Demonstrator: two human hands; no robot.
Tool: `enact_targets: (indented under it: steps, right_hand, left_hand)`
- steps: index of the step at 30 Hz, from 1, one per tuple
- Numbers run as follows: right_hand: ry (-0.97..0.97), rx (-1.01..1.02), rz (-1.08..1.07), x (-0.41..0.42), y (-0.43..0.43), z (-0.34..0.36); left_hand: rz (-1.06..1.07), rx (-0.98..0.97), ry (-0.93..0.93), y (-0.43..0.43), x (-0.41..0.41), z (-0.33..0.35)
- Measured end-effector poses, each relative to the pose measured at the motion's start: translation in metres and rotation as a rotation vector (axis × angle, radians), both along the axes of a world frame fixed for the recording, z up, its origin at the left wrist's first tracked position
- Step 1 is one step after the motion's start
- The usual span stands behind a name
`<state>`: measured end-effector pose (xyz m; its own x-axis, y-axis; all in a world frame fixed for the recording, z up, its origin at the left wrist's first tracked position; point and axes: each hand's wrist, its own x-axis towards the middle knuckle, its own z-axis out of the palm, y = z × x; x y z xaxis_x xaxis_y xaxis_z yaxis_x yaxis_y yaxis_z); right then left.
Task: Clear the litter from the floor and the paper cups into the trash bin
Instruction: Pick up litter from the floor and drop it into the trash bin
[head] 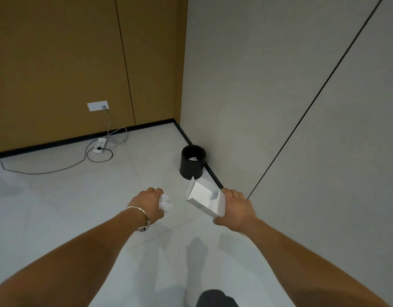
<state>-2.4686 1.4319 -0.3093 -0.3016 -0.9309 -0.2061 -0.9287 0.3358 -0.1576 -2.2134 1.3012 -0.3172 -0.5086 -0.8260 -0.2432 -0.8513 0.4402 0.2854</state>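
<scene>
A black round trash bin (192, 166) stands on the floor against the grey wall, with a scrap of white paper visible inside. My left hand (150, 204) grips a crumpled white paper wad (165, 203), held above the floor to the left of and nearer than the bin. My right hand (236, 207) holds an opened white cardboard box (203, 199) by its near end, the box's open flap pointing toward the bin's base. Both arms reach forward.
A white power strip (100, 145) with grey and black cables (58, 170) lies on the pale floor near the brown wall at left. A wall socket (98, 106) sits above it. The grey wall (302, 107) runs along the right. A dark shoe tip (215, 299) shows at the bottom.
</scene>
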Motion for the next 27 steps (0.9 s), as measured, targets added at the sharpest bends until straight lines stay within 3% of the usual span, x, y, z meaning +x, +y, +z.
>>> enact_targets:
  steps: [10,18,27]
  right_hand:
    - [-0.043,0.055,-0.035,-0.071,-0.188,-0.042]
    - [-0.089,0.003,0.016,-0.132,-0.37,-0.025]
    - [-0.074,0.022,-0.113,-0.188,-0.519,-0.053]
  left_hand:
    - [-0.045,0.058,-0.037,-0.181,-0.071,-0.023]
    - [0.025,0.038,-0.013,-0.35,-0.124,-0.005]
    - [-0.144,0.16,-0.037,-0.513,-0.222,-0.046]
